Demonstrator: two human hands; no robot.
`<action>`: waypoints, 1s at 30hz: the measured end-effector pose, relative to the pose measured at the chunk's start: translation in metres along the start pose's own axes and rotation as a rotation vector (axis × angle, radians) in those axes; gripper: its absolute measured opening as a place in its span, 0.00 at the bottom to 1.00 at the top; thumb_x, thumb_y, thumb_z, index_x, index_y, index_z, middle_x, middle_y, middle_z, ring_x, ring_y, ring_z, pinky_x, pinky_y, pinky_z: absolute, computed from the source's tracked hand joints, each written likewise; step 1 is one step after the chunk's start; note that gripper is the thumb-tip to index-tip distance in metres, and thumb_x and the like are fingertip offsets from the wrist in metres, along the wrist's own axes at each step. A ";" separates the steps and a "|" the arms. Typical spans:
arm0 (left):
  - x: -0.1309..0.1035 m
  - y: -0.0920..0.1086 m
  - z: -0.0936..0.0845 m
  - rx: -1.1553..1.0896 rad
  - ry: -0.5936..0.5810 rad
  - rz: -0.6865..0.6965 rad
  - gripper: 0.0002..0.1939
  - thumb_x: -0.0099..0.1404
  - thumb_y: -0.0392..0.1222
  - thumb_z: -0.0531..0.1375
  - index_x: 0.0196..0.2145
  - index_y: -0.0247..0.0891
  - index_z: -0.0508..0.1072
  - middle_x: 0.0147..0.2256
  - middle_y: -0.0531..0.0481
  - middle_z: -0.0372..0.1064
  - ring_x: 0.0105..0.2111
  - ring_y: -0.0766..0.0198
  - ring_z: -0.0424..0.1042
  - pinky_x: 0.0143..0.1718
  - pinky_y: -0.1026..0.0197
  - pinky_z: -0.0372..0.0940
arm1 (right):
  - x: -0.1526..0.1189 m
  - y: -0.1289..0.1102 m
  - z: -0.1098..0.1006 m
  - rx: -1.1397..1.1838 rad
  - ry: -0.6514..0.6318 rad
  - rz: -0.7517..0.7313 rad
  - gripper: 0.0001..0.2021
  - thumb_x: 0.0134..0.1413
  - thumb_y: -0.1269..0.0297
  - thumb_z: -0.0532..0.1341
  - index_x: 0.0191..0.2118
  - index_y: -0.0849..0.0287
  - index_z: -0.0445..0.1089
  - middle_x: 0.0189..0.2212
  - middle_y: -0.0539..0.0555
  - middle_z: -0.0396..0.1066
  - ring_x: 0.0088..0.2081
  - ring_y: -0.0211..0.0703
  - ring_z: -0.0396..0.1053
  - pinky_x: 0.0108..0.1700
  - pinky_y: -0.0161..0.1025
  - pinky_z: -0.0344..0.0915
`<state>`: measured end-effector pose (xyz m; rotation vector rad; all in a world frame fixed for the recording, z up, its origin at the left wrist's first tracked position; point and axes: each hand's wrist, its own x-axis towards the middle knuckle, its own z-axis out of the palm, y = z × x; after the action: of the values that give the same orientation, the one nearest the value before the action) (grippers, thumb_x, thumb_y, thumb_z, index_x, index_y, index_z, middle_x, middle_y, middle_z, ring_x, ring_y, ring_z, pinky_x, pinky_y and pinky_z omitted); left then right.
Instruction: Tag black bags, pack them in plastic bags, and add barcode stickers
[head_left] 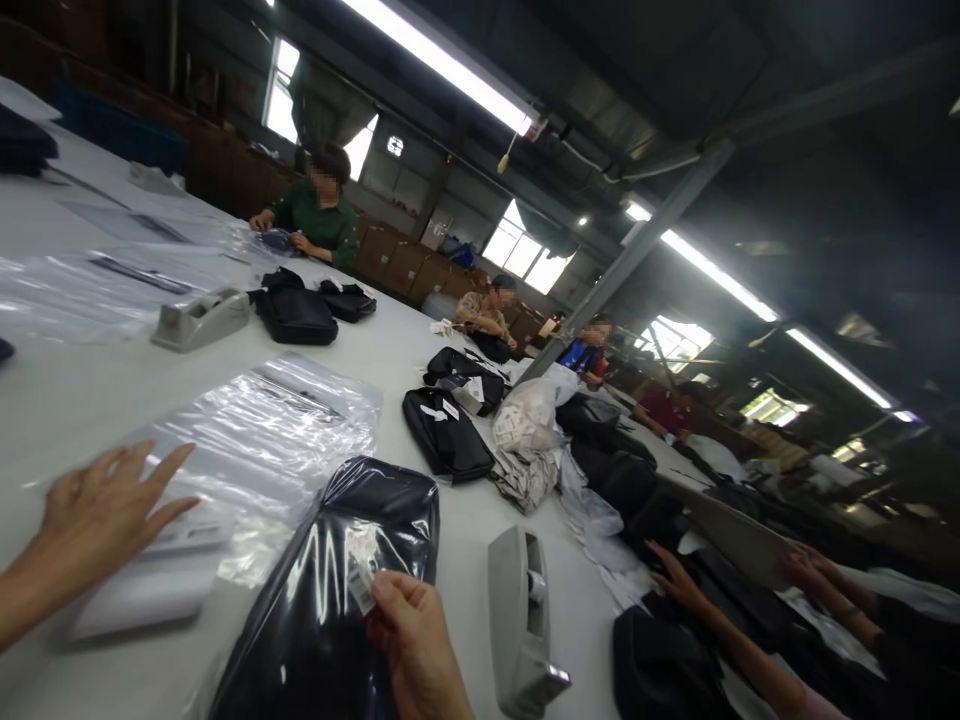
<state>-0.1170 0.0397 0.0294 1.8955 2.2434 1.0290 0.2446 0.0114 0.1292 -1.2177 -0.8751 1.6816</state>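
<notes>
A black bag in clear plastic [315,610] lies on the white table in front of me. Over its upper part, my right hand [416,640] pinches a small label [361,587] with dark printing. At the left, my left hand [101,520] is open with fingers spread, holding nothing. Below it sits a roll of white labels [150,590], partly covered by the hand. Flat clear plastic bags [247,430] are spread out beyond the roll. A grey tape dispenser [521,620] stands just right of the wrapped bag.
Black bags with tags [448,435] lie farther along the table, near a heap of crumpled paper and plastic [529,440]. Another tape dispenser [201,318] stands at the far left. A co-worker's hand [679,580] reaches in at the right; several people sit opposite.
</notes>
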 end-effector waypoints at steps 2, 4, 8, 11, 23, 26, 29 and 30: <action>-0.004 0.019 0.000 0.049 0.013 0.115 0.30 0.69 0.54 0.50 0.60 0.30 0.64 0.59 0.32 0.60 0.60 0.29 0.56 0.58 0.29 0.51 | 0.005 -0.003 0.000 -0.006 -0.019 0.022 0.19 0.35 0.53 0.76 0.26 0.65 0.76 0.21 0.50 0.70 0.23 0.31 0.62 0.26 0.28 0.57; -0.017 0.050 0.004 -0.032 -0.023 0.273 0.25 0.69 0.53 0.53 0.57 0.36 0.67 0.53 0.41 0.70 0.55 0.46 0.68 0.57 0.46 0.62 | 0.009 -0.006 0.000 -0.019 -0.034 0.062 0.19 0.35 0.52 0.75 0.26 0.64 0.76 0.21 0.51 0.70 0.23 0.31 0.63 0.25 0.28 0.57; -0.053 0.123 0.017 -0.200 -0.136 0.586 0.22 0.67 0.48 0.59 0.58 0.46 0.66 0.52 0.52 0.74 0.51 0.65 0.73 0.52 0.71 0.67 | 0.018 -0.011 -0.001 -0.076 -0.073 0.084 0.19 0.35 0.53 0.75 0.27 0.64 0.76 0.22 0.51 0.71 0.23 0.31 0.64 0.25 0.28 0.55; -0.069 0.158 0.028 -0.179 -0.122 0.735 0.21 0.67 0.43 0.58 0.58 0.48 0.67 0.52 0.53 0.74 0.49 0.66 0.74 0.50 0.70 0.68 | 0.026 -0.014 -0.006 -0.145 -0.086 0.045 0.18 0.35 0.53 0.75 0.25 0.64 0.76 0.20 0.50 0.70 0.20 0.29 0.60 0.23 0.28 0.53; -0.086 0.150 0.074 -0.139 0.071 0.816 0.17 0.72 0.39 0.48 0.46 0.51 0.76 0.48 0.54 0.75 0.46 0.60 0.71 0.46 0.60 0.67 | 0.033 -0.024 -0.014 -0.243 -0.163 0.032 0.17 0.43 0.52 0.72 0.26 0.64 0.76 0.21 0.49 0.68 0.22 0.31 0.59 0.25 0.30 0.52; -0.088 0.151 0.075 -0.143 0.087 0.829 0.18 0.72 0.39 0.48 0.47 0.52 0.76 0.49 0.54 0.75 0.46 0.60 0.71 0.45 0.61 0.67 | 0.034 -0.026 -0.013 -0.282 -0.157 0.042 0.17 0.42 0.52 0.72 0.27 0.64 0.76 0.21 0.49 0.69 0.23 0.31 0.59 0.26 0.31 0.52; -0.095 0.150 0.076 -0.135 0.059 0.796 0.18 0.72 0.39 0.48 0.48 0.54 0.75 0.50 0.55 0.75 0.47 0.61 0.71 0.46 0.61 0.67 | 0.034 -0.027 -0.013 -0.327 -0.148 0.049 0.18 0.43 0.51 0.71 0.27 0.64 0.76 0.21 0.49 0.69 0.23 0.31 0.59 0.26 0.31 0.53; -0.099 0.149 0.076 -0.129 0.035 0.769 0.18 0.72 0.39 0.49 0.48 0.55 0.75 0.50 0.55 0.74 0.48 0.60 0.71 0.47 0.61 0.67 | 0.034 -0.027 -0.013 -0.347 -0.145 0.048 0.17 0.43 0.51 0.71 0.28 0.64 0.76 0.21 0.49 0.69 0.23 0.31 0.59 0.26 0.31 0.53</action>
<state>0.0703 -0.0070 0.0060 2.7472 1.3875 1.2189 0.2580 0.0538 0.1379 -1.3649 -1.2767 1.7200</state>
